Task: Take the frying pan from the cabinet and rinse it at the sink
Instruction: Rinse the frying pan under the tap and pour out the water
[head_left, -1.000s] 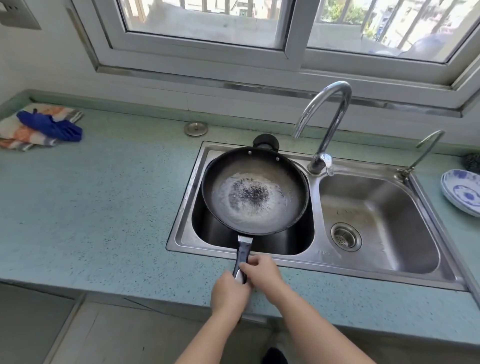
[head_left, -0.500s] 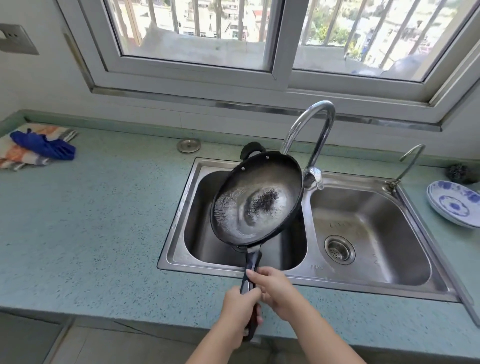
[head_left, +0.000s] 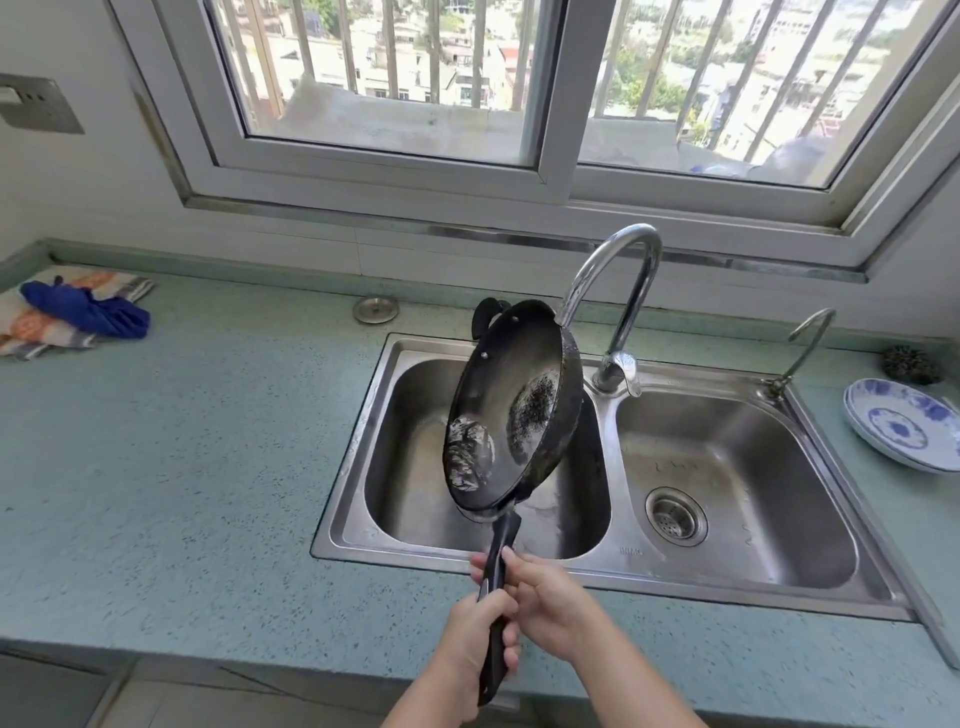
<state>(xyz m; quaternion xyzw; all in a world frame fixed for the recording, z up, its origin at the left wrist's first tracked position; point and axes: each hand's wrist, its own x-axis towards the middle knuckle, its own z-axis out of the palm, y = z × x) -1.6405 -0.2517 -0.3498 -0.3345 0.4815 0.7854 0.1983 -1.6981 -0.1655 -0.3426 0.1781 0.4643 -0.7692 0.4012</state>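
Note:
A black frying pan (head_left: 511, 405) hangs steeply tilted to the left over the left basin of the steel double sink (head_left: 597, 561). A little water pools at its lower left edge. Both hands grip its long black handle near the counter's front edge. My left hand (head_left: 480, 649) holds the handle's end, and my right hand (head_left: 545, 597) holds it just above. The pan's upper rim is close to the spout of the tall curved tap (head_left: 618, 291), from which no water runs.
A second thin tap (head_left: 802, 345) stands at the sink's back right. Blue-and-white plates (head_left: 904, 423) and a dark scrubber (head_left: 911, 364) lie on the right counter. A sink plug (head_left: 375, 310) and folded cloths (head_left: 72, 312) rest on the teal counter to the left.
The pan went from lying flat over the left basin to steeply tilted leftward and raised. Its water slid to the lower edge. Both hands kept hold of the handle.

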